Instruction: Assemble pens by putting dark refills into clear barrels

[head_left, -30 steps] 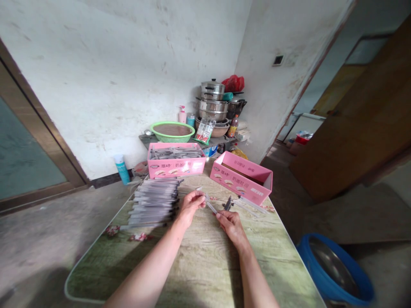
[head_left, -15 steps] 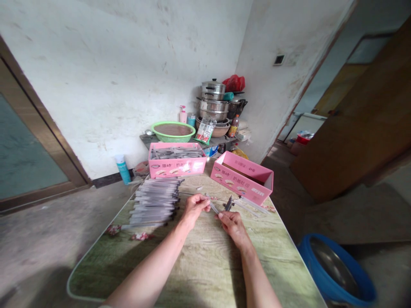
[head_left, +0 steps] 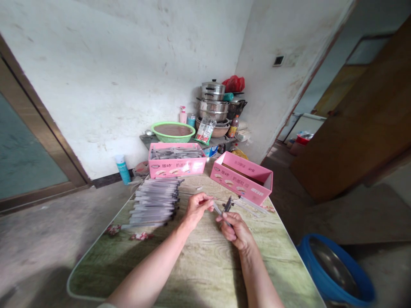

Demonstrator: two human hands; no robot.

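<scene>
A slim translucent pen (head_left: pixel 217 208) runs slantwise between my two hands. My left hand (head_left: pixel 198 208) is closed in a pinch at its far end. My right hand (head_left: pixel 234 226) is wrapped round its near end, where a dark tip shows by the thumb. Just beyond my right fingers lies a small heap of dark pieces that look like pen caps (head_left: pixel 229 204). Left of my hands, many pens (head_left: pixel 154 203) lie side by side in a stack, dark ends to the right. A few thin clear tubes (head_left: pixel 253 206) rest in front of the right box.
On the wooden-patterned table (head_left: pixel 205 273) stand a pink box (head_left: pixel 177 167) full of pens and a second pink box (head_left: pixel 240 182) at the right. Behind are a green basin (head_left: pixel 173 137) and stacked pots (head_left: pixel 213 107). A blue tub (head_left: pixel 337 273) stands right of the table.
My left hand has shifted slightly right along with the pen. My right hand has turned and its fingers have curled further round the near end.
</scene>
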